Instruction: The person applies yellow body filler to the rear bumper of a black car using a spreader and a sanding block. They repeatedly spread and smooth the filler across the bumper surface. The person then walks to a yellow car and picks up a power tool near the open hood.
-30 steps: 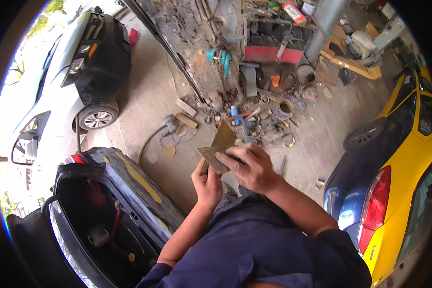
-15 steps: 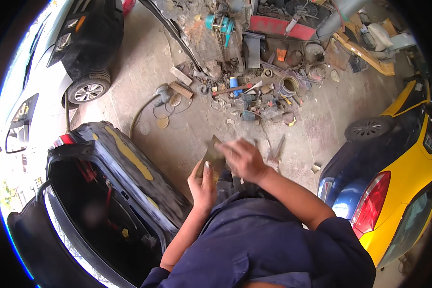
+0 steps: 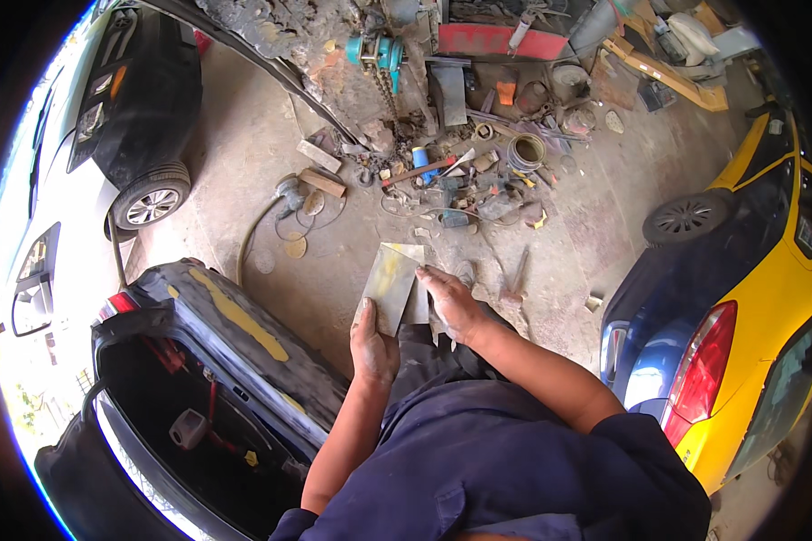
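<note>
My left hand [image 3: 373,347] is closed on the lower end of a thin grey rectangular plate [image 3: 390,290], its thumb lying along the face. A yellow putty-like smear marks the plate's upper part. Behind and to the right of it shows a second thin pale plate [image 3: 418,308], partly covered by the first. My right hand [image 3: 453,307] pinches this second plate at its right edge, fingertips close to the first plate's edge. Both plates overlap in front of my waist, above the concrete floor.
To the left stands a dark car [image 3: 311,365] with its trunk open and yellow filler patches on its body. A yellow and blue car [image 3: 695,334] is at the right. Ahead lie scattered tools, a round tin [image 3: 526,153], a sander-like tool [image 3: 289,194] with a hose, and a teal chain hoist [image 3: 377,54].
The left plate has turned so its smeared face shows. My right hand has moved down, and the second plate has come into clear sight. The view has shifted slightly.
</note>
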A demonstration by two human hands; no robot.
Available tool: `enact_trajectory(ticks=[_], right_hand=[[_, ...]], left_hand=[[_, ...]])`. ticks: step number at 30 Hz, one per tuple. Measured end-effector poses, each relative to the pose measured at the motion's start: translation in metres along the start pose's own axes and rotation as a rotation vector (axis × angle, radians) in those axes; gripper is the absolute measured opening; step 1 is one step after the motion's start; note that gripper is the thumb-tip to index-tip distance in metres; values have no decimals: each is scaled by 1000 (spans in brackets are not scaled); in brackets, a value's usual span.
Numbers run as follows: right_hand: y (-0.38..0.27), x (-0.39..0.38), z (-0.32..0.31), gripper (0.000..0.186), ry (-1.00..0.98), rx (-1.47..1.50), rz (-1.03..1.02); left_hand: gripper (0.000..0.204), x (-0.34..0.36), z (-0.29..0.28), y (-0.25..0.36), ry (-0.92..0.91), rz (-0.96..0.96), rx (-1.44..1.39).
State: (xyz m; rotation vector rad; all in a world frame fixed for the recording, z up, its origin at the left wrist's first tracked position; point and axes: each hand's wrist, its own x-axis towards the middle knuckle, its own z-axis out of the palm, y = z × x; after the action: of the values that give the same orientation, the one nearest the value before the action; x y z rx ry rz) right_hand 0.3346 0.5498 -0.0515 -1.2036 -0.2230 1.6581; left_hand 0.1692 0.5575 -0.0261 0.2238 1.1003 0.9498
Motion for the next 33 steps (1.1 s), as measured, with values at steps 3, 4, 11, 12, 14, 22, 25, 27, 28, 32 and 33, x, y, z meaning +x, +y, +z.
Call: enact_trajectory(ticks=[3,4,11,12,14,22,25,27,28,32,33], right_hand=[[-3,3,-7,34,-56,92,143],[-3,5,-11,33,-103,165,187],[12,43,-30,31,-53,138,199],[14,51,-32,29,21,89,167],[19,72,-35,27,214,27,187],[38,125,-78,30,372,-98,231],[56,97,-120,39,267,-894,102],[63,67,-151,35,259,-1494,13],[61,47,-167,36,205,-1374,88],[31,-42,-212,35,114,-1480,357],[21,-62,-220,33,46,-1484,395]], left_hand=[[53,7,4,-9,-54,6,93],[57,7,5,-12,-43,1,137],[78,46,-17,-25,-236,-36,432],[80,56,-27,-24,-229,-69,485],[83,73,-58,-14,-220,-81,662],[44,56,-226,27,111,-219,1221],[39,20,-261,33,197,-364,1187],[37,-11,-274,32,265,-447,1064],[36,-26,-277,30,268,-462,1033],[29,-86,-287,8,205,-539,838],[28,-99,-286,-2,199,-544,804]])
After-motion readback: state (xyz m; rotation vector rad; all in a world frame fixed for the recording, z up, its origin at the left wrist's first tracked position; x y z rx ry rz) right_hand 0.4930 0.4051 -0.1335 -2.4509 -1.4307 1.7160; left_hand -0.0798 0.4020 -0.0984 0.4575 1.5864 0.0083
